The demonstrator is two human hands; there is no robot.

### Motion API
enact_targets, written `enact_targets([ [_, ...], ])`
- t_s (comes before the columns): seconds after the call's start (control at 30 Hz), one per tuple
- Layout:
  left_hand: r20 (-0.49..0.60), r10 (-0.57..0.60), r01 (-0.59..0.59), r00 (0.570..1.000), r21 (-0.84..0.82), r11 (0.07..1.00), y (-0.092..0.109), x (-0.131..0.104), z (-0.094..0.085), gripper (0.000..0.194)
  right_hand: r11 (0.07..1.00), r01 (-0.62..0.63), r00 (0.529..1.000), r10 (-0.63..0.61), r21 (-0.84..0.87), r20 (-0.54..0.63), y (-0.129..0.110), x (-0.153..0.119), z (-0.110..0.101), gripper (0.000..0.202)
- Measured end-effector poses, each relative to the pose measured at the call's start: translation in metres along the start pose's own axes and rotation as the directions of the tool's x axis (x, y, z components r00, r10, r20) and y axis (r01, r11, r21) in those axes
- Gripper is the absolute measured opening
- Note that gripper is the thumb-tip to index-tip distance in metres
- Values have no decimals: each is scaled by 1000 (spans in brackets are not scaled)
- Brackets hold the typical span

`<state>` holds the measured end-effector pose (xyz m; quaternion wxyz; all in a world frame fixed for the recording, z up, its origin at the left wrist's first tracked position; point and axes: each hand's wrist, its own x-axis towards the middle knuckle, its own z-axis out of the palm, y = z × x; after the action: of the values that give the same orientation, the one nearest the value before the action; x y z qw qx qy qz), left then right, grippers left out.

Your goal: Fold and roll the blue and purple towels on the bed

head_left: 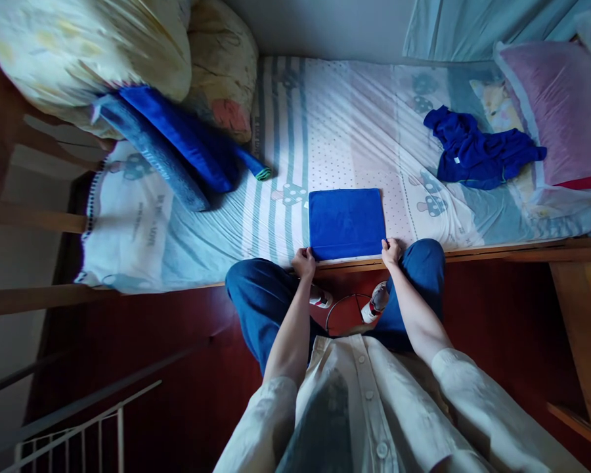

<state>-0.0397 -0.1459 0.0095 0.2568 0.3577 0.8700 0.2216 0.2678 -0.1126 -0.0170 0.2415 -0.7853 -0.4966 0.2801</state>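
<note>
A blue cloth (345, 222), folded into a flat rectangle, lies on the bed (276, 223) close to its front edge. Its near left corner is pinched by my left hand (304, 263). My right hand (391, 252) grips the near right corner, fingers closed. Off to the right lies a crumpled blue garment (482, 151) with a small white tag. On the left, a dark blue roll (187, 141) and a grey-blue roll (152, 154) of cloth rest side by side.
Large stuffed bags (98, 59) stand at the bed's left end, a pink pillow (556, 112) at its right. A wooden rail (522, 251) runs along the bed's front. A white metal rack (93, 427) stands at the lower left on the red floor (177, 368).
</note>
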Motion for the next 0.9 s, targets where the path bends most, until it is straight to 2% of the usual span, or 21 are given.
enact_targets([
  [0.3,7,14,-14,1000,-13,1000,3,-2,-3,20,1000,20,1000,-20,10,-2,-1,1,-3,21],
  [0.47,26,24,-22,999,-61,998,5,-3,-9,18,1000,-2,1000,2,2,31,-9,2,-14,17],
  [0.53,10,52,-51,999,-77,996,6,-4,-14,19,1000,-3,1000,4,-13,22,-14,0,-22,17],
  [0.6,-36,130,-133,991,-70,989,7,-4,-19,22,998,54,998,-55,-42,-38,-19,-5,-30,19],
  [0.67,-50,287,-289,957,-34,957,7,-5,-22,24,976,198,975,-206,-92,-89,-24,-12,-38,23],
  [0.7,-25,385,-385,923,-12,923,8,-6,-23,25,949,294,949,-304,-118,-79,-28,-16,-41,26],
  [0.77,82,558,-561,826,20,828,8,-9,-24,28,861,485,873,-487,-155,27,-34,-24,-47,31],
  [0.83,200,644,-665,738,53,745,8,-13,-22,33,766,619,785,-592,-176,183,-40,-31,-51,34],
  [0.9,289,651,-700,702,113,705,6,-17,-20,41,708,673,734,-605,-213,308,-42,-35,-54,37],
])
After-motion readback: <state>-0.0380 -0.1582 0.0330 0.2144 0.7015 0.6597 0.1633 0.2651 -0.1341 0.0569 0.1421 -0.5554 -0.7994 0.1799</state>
